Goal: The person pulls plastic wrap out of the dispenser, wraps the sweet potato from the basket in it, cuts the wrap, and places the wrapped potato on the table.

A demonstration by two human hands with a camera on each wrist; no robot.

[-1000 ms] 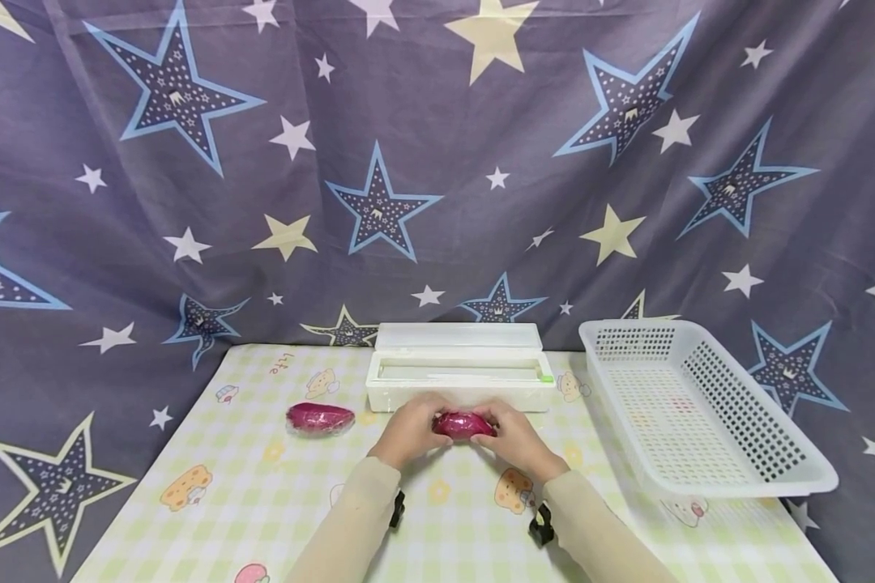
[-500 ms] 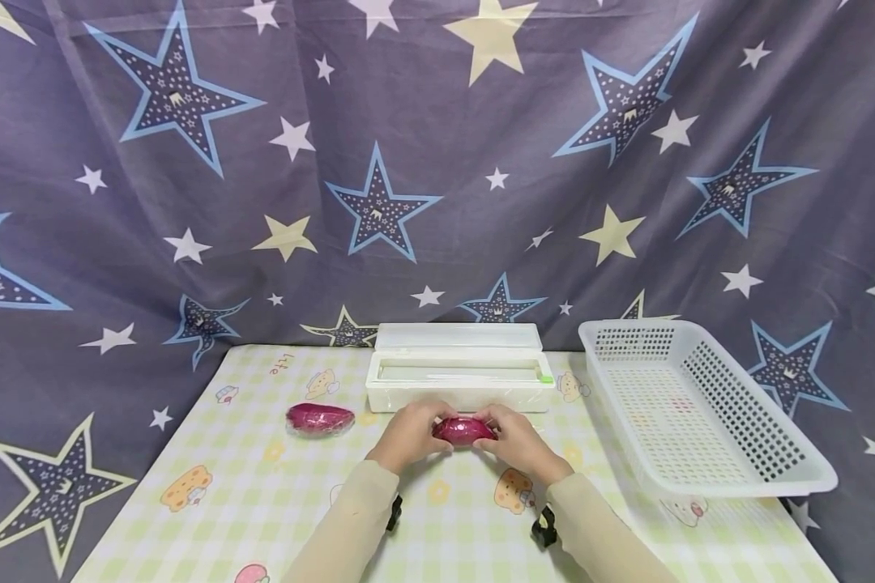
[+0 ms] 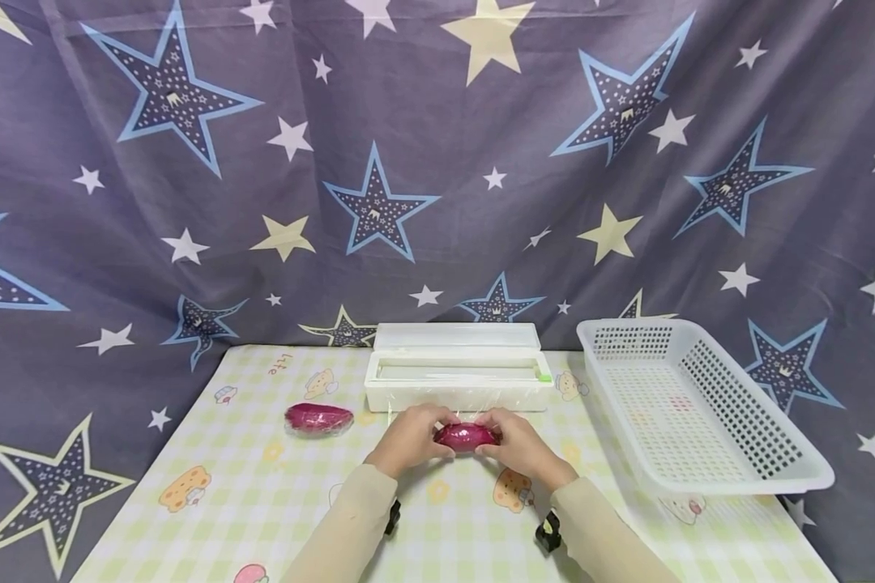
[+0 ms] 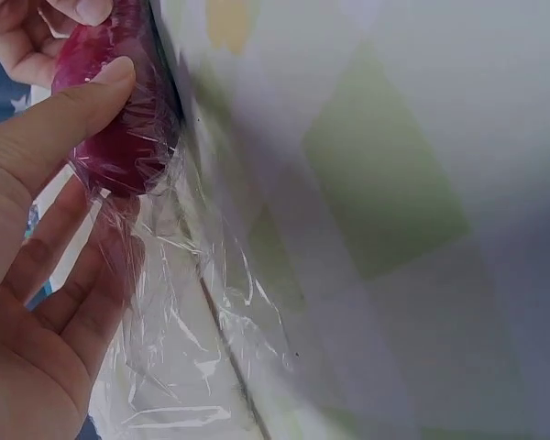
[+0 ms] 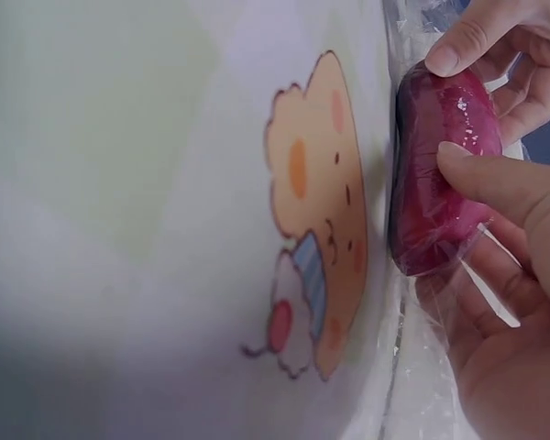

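A shiny magenta vegetable (image 3: 467, 437), long and rounded like a sweet potato, lies mid-table in clear cling film (image 4: 179, 321). My left hand (image 3: 411, 437) grips its left end, thumb on the near side and fingers behind. The right hand (image 3: 518, 441) grips the other end the same way, as the right wrist view shows with its thumb on the skin. Loose, creased film trails from the vegetable toward the white cling film box (image 3: 459, 397), whose lid stands raised at the back. The fingers hide both ends of the vegetable in the head view.
A second magenta vegetable (image 3: 318, 419), wrapped in film, lies to the left. On the right stands a white perforated plastic basket (image 3: 744, 486), overhanging the table's right edge. The checked tablecloth (image 3: 219, 534) meets a star-print curtain (image 3: 437, 121) at the back.
Both hands have drawn the vegetable slightly toward me and away from the box, turning it a little. More film now shows stretched between box and hands. The other vegetable and basket stay put.
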